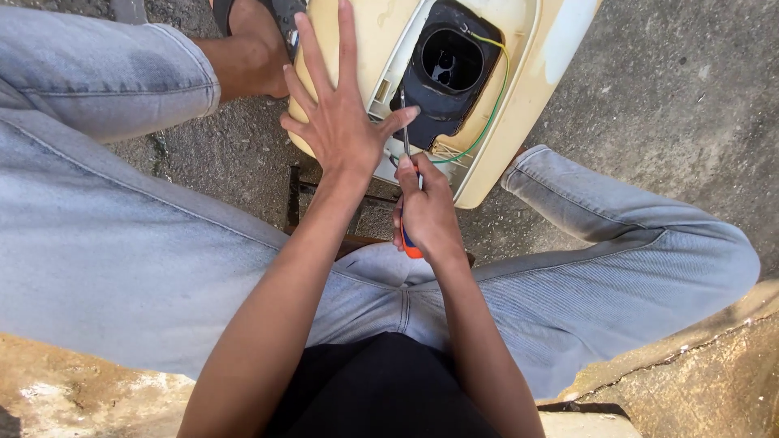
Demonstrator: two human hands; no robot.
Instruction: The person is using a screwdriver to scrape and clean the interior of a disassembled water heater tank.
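Observation:
My left hand (337,122) lies flat, fingers spread, on a cream plastic housing (381,32) that rests on the ground between my legs. My right hand (426,211) grips a screwdriver (406,134) with an orange and blue handle. Its thin metal shaft points up into the housing's lower edge, beside my left thumb. The housing holds a black insert (446,73) with a round opening, and a green and yellow wire (487,122) curves along its right side.
My legs in light blue jeans (122,243) flank the housing on both sides. A foot in a dark sandal (260,32) rests at the top left. Rough grey concrete (673,97) lies all around, with a stone ledge (698,365) under me.

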